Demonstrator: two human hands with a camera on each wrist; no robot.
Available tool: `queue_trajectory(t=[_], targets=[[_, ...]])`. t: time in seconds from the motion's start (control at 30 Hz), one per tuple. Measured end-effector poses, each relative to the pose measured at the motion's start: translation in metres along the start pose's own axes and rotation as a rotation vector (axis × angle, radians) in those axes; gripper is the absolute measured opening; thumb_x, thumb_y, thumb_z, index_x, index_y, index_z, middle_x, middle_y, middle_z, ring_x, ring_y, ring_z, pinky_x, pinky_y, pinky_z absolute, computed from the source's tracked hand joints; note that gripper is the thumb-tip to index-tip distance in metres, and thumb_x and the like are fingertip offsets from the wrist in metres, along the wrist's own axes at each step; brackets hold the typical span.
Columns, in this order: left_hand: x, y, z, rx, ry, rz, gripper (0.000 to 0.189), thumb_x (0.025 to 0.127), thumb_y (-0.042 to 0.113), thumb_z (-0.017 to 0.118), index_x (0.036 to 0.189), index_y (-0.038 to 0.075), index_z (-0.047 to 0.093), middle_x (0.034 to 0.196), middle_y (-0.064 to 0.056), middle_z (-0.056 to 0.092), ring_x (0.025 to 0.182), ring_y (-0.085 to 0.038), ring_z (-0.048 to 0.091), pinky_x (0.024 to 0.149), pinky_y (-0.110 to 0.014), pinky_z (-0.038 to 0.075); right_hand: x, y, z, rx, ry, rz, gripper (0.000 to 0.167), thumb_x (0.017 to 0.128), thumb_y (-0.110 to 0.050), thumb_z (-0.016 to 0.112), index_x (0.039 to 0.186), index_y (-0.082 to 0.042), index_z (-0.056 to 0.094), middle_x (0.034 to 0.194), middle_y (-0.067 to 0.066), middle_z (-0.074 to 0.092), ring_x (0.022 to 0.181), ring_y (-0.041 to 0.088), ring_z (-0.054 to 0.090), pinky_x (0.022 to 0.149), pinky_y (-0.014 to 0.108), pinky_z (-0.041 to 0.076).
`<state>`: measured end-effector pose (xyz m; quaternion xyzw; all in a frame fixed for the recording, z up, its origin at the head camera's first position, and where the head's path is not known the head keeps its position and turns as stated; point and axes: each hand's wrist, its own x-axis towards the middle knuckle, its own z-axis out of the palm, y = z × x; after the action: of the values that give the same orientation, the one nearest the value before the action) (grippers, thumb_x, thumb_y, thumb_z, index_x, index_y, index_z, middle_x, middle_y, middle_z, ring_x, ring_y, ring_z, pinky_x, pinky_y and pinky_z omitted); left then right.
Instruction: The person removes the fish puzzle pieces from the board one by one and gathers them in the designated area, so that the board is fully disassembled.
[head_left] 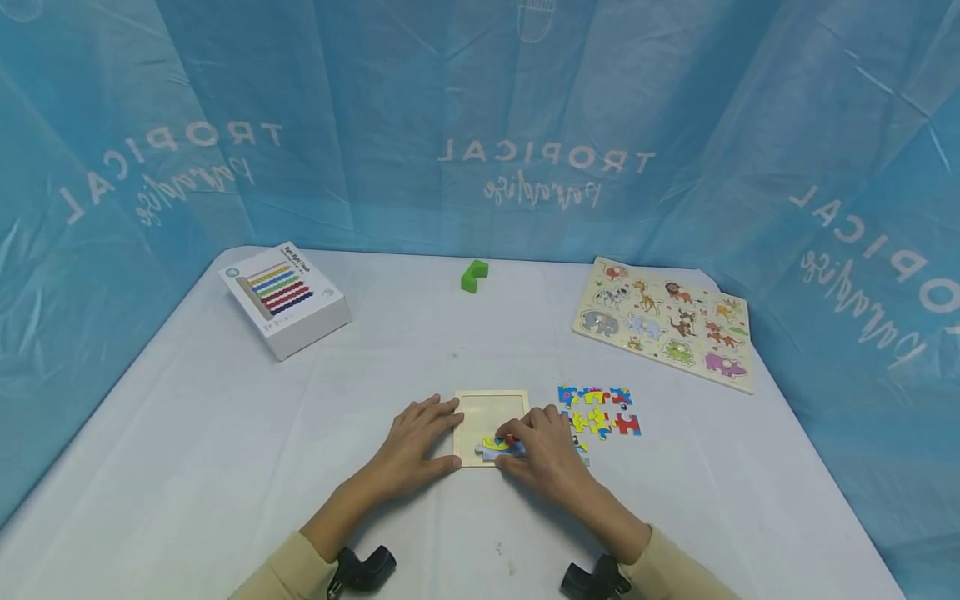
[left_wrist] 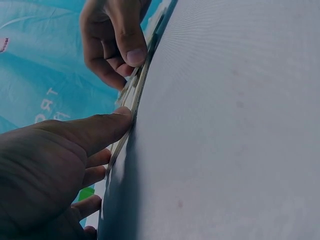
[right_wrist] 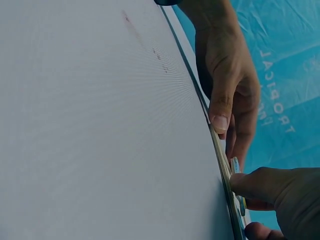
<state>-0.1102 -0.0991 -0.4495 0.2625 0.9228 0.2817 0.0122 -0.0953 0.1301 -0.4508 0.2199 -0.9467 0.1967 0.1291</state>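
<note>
A small square wooden puzzle tray [head_left: 487, 408] lies flat on the white table. My left hand [head_left: 412, 446] rests against its left side, fingers spread near the upper corner and thumb [left_wrist: 105, 127] at the near edge. With thumb and fingers my right hand [head_left: 551, 454] pinches a jigsaw piece [right_wrist: 242, 206] over the tray's near right part. A blue and yellow jigsaw piece [head_left: 489, 450] shows in the tray beside the right fingertips. The right hand partly hides the tray's right side. Several colourful loose jigsaw pieces [head_left: 596, 421] lie just right of the tray.
A white box with an abacus picture [head_left: 300, 308] stands at the back left. A green block [head_left: 472, 277] lies at the back middle. An animal peg board [head_left: 667, 321] lies at the back right. A blue printed curtain [head_left: 480, 108] hangs behind the table.
</note>
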Motion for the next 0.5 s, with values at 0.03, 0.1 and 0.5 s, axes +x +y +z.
queue_trajectory(t=[0.03,0.1,0.5], targets=[[0.000,0.000,0.000,0.002,0.001,0.001,0.057,0.081,0.029,0.072,0.131,0.007,0.055,0.145,-0.010,0.046,0.140,-0.035,0.031,0.112,-0.059,0.022,0.000,0.000,0.000,0.007,0.006,-0.002,0.030,0.069,-0.031,0.082,0.094,-0.024,0.068,0.084,-0.003,0.054,0.080,0.013,0.038,0.074,0.031,0.031],[0.000,0.000,0.000,0.001,-0.002,0.000,0.057,0.081,0.028,0.072,0.131,0.008,0.055,0.145,-0.010,0.045,0.140,-0.035,0.031,0.112,-0.058,0.022,-0.002,0.001,-0.001,0.026,0.020,-0.006,0.030,0.069,-0.030,0.082,0.094,-0.024,0.068,0.085,-0.004,0.053,0.080,0.012,0.037,0.075,0.031,0.032],[0.000,-0.001,0.000,-0.005,-0.002,0.007,0.057,0.081,0.028,0.072,0.131,0.007,0.054,0.145,-0.010,0.045,0.140,-0.036,0.031,0.112,-0.058,0.022,-0.015,0.029,-0.026,0.008,0.114,0.001,0.032,0.065,-0.022,0.083,0.094,-0.024,0.070,0.083,-0.003,0.055,0.083,0.014,0.041,0.075,0.033,0.033]])
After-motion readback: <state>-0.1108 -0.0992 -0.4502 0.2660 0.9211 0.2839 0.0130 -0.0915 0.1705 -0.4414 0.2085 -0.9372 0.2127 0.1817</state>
